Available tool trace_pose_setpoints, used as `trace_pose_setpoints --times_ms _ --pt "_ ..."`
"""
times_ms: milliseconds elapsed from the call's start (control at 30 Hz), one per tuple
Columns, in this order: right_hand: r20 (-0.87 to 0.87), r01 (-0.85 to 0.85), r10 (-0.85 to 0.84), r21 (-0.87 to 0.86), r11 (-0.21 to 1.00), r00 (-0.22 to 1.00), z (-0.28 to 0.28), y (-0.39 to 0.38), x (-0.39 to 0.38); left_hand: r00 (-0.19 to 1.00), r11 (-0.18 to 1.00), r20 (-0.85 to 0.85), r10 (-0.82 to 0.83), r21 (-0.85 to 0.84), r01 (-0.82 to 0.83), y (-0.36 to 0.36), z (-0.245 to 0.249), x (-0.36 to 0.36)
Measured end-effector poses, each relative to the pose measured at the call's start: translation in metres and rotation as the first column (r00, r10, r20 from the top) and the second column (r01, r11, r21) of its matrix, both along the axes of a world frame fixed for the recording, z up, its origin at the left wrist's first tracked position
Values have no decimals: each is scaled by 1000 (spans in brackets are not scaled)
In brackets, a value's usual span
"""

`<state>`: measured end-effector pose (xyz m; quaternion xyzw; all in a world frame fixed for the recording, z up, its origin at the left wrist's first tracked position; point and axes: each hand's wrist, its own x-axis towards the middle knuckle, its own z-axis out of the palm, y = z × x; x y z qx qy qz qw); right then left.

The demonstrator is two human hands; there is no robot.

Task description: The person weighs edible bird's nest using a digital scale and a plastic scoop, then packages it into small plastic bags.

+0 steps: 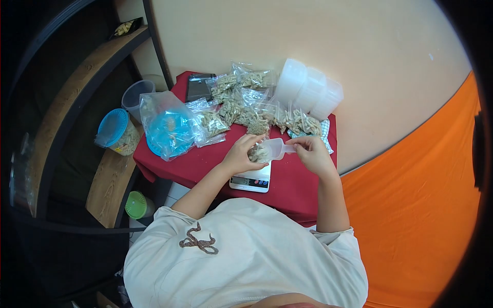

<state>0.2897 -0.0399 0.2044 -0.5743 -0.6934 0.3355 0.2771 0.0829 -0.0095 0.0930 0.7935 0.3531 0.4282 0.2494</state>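
Note:
My left hand (239, 156) is wrapped round a small clear plastic bag (257, 154) with pale snack pieces inside, above the digital kitchen scale (250, 184). In my right hand (312, 153) is the handle of a translucent plastic scoop (274, 149), pinched between the fingers. The scoop's bowl points left and overlaps the bag's mouth. Only the front of the scale, with its display and buttons, shows beneath my left hand. Just beyond both hands lies a pile of filled clear bags (231, 110).
Stacked translucent containers (308, 87) lean by the wall on the red-covered table (200, 167). A plastic bag covers a blue lid (172, 133) at the left. A dark flat object (199, 87) lies behind. Wooden shelves (105, 177) hold a blue-lidded jar (120, 131); an orange cloth (405, 205) hangs right.

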Motion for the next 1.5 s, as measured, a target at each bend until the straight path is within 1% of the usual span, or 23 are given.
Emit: trace_pose_setpoints --times_ms 133,200,333,433,467,500,533,600,667,733,767,833,867,900,933,967,1000,1100,1133,1200,1233,1367,1500 --pt "-96 -13 17 50 999 995 -6 4 9 999 999 38 10 -49 -8 1 -3 -5" --pt "-281 32 -90 -202 979 955 1 1 13 998 998 59 8 -61 -4 3 -9 -7" --pt "-441 57 -158 -234 971 883 -10 -4 24 995 998 94 15 -63 -9 6 -14 -9" --pt "-338 17 -73 -168 986 938 -16 -12 28 997 999 75 9 -50 -5 5 -10 -9" --pt "-164 -89 119 181 979 979 -17 -14 25 999 1000 48 3 -19 -2 4 -8 -8" --pt "70 -241 237 482 842 969 -17 -17 21 999 1000 43 -4 -24 5 4 -8 -7" --pt "63 -231 229 480 846 971 -13 -21 17 999 1000 37 11 -25 -10 3 -7 -6" --pt "378 -369 181 517 772 908 5 -32 10 1000 1000 23 15 -26 -15 4 -7 -5" --pt "391 -364 170 501 785 905 11 -36 7 995 999 95 15 -52 -10 6 -6 -4" --pt "98 -163 132 506 847 986 0 -34 9 978 998 208 -11 -65 26 8 -11 -1" --pt "91 -157 128 504 849 988 -11 -29 12 946 995 324 -26 -79 55 9 -15 0" --pt "-290 134 44 565 814 956 -35 -20 25 919 994 394 -6 -99 49 17 -28 -8" --pt "-295 139 39 558 818 955 -37 -24 33 884 992 466 19 -117 40 22 -37 -11" --pt "-514 235 -41 319 918 857 -37 -31 42 769 987 633 87 -159 20 22 -35 -9" --pt "-681 271 -166 50 961 713 -38 -36 47 773 986 629 88 -166 22 22 -32 -12" --pt "-703 330 -212 35 943 679 -41 -38 48 486 949 854 185 -284 138 23 -28 -16" --pt "-705 334 -220 26 942 674 -45 -41 52 143 894 937 318 -347 284 23 -21 -19" --pt "-737 371 -337 -126 920 586 -54 -51 68 46 934 978 201 -206 292 35 -40 -41" --pt "-740 373 -340 -129 919 581 -57 -54 70 52 933 978 203 -209 294 36 -42 -47" --pt "-764 348 -338 -158 924 550 -61 -59 73 648 970 741 176 -20 -241 34 -46 -58" --pt "-765 351 -344 -164 922 545 -64 -61 73 740 980 657 147 7 -201 29 -47 -63" --pt "-786 348 -436 -298 889 438 -80 -63 73 763 970 602 236 -190 -150 26 -73 -63" --pt "-784 217 -419 -358 908 458 -78 -54 54 791 970 561 244 -155 -189 22 -86 -67"
